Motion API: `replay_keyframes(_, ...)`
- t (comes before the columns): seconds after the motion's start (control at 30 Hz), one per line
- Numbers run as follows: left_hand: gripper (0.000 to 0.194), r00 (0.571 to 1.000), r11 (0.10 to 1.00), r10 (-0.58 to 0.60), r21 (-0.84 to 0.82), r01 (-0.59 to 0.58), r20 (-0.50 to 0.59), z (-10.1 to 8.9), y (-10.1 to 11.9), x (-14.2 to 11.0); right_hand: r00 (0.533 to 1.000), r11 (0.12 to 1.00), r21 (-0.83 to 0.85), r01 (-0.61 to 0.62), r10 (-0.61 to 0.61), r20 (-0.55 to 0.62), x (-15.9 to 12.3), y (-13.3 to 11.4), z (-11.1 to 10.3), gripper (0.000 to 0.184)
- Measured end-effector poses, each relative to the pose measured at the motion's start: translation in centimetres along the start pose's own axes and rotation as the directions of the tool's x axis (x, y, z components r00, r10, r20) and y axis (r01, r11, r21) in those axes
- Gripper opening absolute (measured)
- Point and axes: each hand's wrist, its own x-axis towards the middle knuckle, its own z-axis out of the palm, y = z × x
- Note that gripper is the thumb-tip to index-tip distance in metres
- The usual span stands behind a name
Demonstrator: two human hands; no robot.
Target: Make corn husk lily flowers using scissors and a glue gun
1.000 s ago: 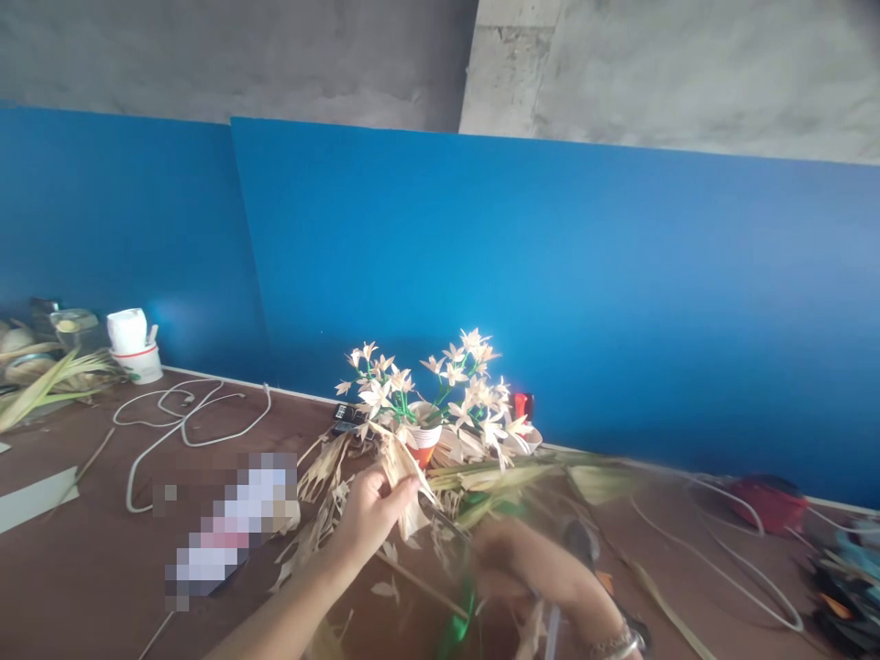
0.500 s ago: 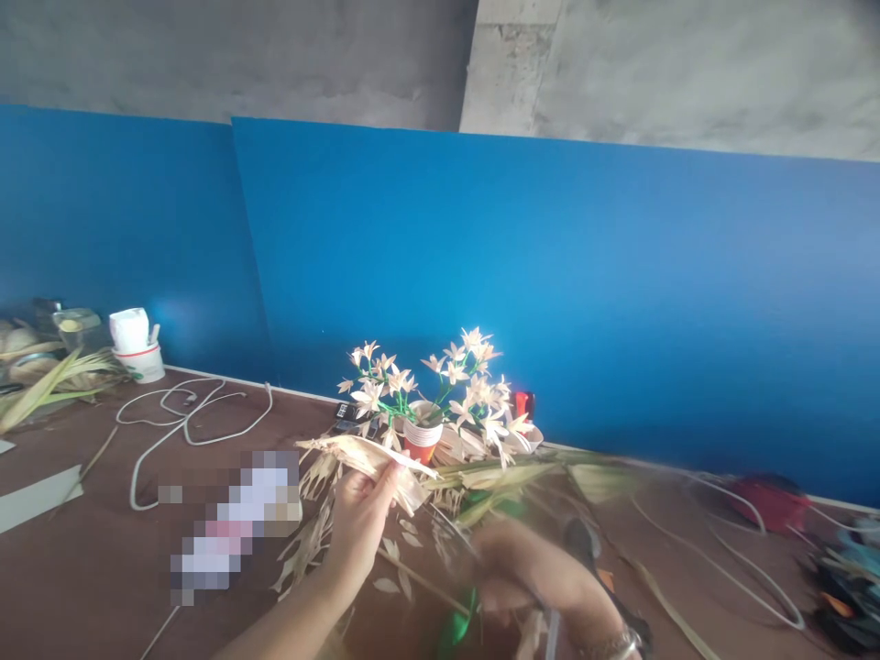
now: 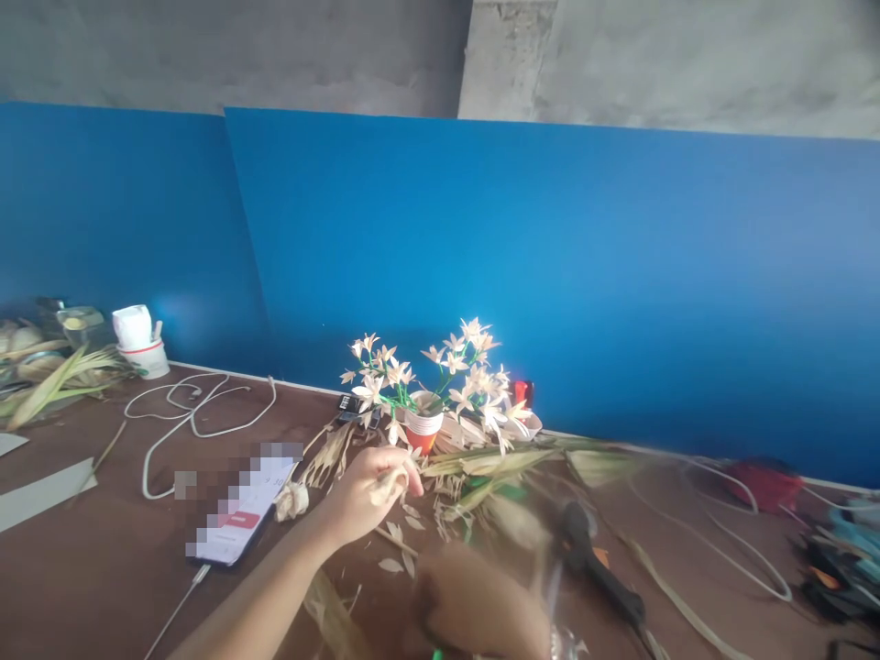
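My left hand (image 3: pixel 368 495) is closed around a pale, folded piece of corn husk (image 3: pixel 389 486), in front of the cup of flowers. Most of the husk is hidden by the fingers. Low in the middle, my right hand (image 3: pixel 474 596) is smeared by motion; a dark curved shape shows at its left side, too blurred to name. Behind the left hand, a red and white paper cup (image 3: pixel 423 433) carries husk flowers (image 3: pixel 474 390) on green stems. Small cut husk petals (image 3: pixel 391 566) lie on the brown table between the hands.
A black glue gun (image 3: pixel 601 564) lies right of the right hand. Left stand a phone (image 3: pixel 240 513) on a cable, a looped white cable (image 3: pixel 185 412) and a white tub (image 3: pixel 144 357). Green husk leaves (image 3: pixel 481 463) spread before the blue panel (image 3: pixel 550 275).
The husk, stretched out flat in my left hand before, is now bunched within the fingers. My right hand has moved down and left, away from the glue gun. A grey blade beside it no longer shows.
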Motion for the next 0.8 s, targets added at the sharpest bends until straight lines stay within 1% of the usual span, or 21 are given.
replay_keyframes(0.03,0.024,0.997,0.999,-0.040,0.023,0.038,0.064,-0.3,0.1,-0.2,0.998,0.998,-0.040,-0.046,0.044,-0.051,0.3,-0.8,1.0,0.008)
replay_keyframes(0.07,0.023,0.991,0.997,-0.070,0.046,0.065,0.115,-0.6,0.3,-0.4,0.997,0.997,-0.047,-0.060,0.058,-0.048,0.6,-1.7,2.0,0.009)
replay_keyframes(0.13,0.022,0.982,0.990,-0.068,0.131,0.045,0.176,-1.2,0.4,-0.9,0.997,0.997,-0.043,-0.071,0.070,-0.041,1.3,-3.4,3.8,0.015)
replay_keyframes(0.17,0.023,0.982,0.978,-0.079,0.205,0.043,0.171,-1.4,0.3,-1.2,0.997,0.997,-0.039,-0.072,0.071,-0.034,1.7,-4.1,4.4,0.021)
replay_keyframes(0.2,0.025,0.982,0.949,-0.114,0.308,0.064,0.149,-1.6,0.1,-1.6,0.998,0.997,-0.034,-0.066,0.066,-0.020,2.0,-4.6,5.0,0.026)
replay_keyframes(0.27,0.032,0.968,0.841,-0.222,0.524,0.131,0.114,-1.8,-0.8,-2.1,0.998,0.998,-0.020,-0.056,0.055,-0.004,2.3,-5.2,5.8,0.028)
replay_keyframes(0.3,0.037,0.962,0.779,-0.254,0.610,0.143,0.099,-1.8,-1.5,-2.4,0.999,0.999,-0.012,-0.046,0.047,0.003,2.4,-5.2,6.0,0.030)
replay_keyframes(0.37,0.046,0.955,0.673,-0.277,0.731,0.114,0.106,-1.8,-3.2,-2.9,0.999,1.000,0.000,-0.029,0.029,0.014,2.1,-4.8,6.4,0.030)
replay_keyframes(0.43,0.056,0.945,0.602,-0.305,0.793,0.092,0.122,-1.7,-4.9,-3.4,1.000,1.000,0.011,-0.014,0.014,0.015,1.5,-4.0,6.5,0.025)
replay_keyframes(0.5,0.064,0.928,0.521,-0.360,0.846,0.113,0.098,-1.7,-6.2,-3.9,1.000,0.999,0.021,-0.025,0.025,0.013,0.8,-3.3,6.1,0.020)
replay_keyframes(0.53,0.063,0.919,0.484,-0.384,0.867,0.116,0.091,-1.8,-6.7,-4.1,0.999,0.999,0.027,-0.033,0.032,0.026,0.6,-3.1,5.7,0.018)
replay_keyframes(0.63,0.053,0.936,0.425,-0.342,0.902,0.077,0.081,-2.0,-7.0,-4.6,0.997,0.999,0.031,-0.018,0.016,0.073,0.4,-2.9,3.8,0.013)
replay_keyframes(0.67,0.050,0.944,0.419,-0.316,0.906,0.051,0.093,-2.0,-6.9,-4.7,1.000,1.000,0.024,0.000,0.000,0.019,0.5,-2.9,3.1,0.010)
replay_keyframes(0.7,0.048,0.950,0.414,-0.294,0.910,0.025,0.107,-2.0,-6.8,-4.7,0.997,1.000,0.000,-0.025,0.025,-0.073,0.8,-2.9,2.4,0.014)
replay_keyframes(0.73,0.046,0.953,0.409,-0.277,0.913,0.003,0.121,-2.0,-6.8,-4.8,0.977,0.997,-0.026,-0.075,0.069,-0.201,1.1,-2.8,1.9,0.019)
replay_keyframes(0.77,0.044,0.956,0.406,-0.261,0.914,-0.014,0.131,-1.9,-6.7,-4.8,0.952,0.993,-0.033,-0.113,0.099,-0.289,1.5,-2.7,1.6,0.022)
replay_keyframes(0.8,0.043,0.957,0.408,-0.254,0.913,-0.023,0.138,-1.8,-6.7,-4.8,0.942,0.991,-0.044,-0.130,0.109,-0.317,1.9,-2.6,1.6,0.023)
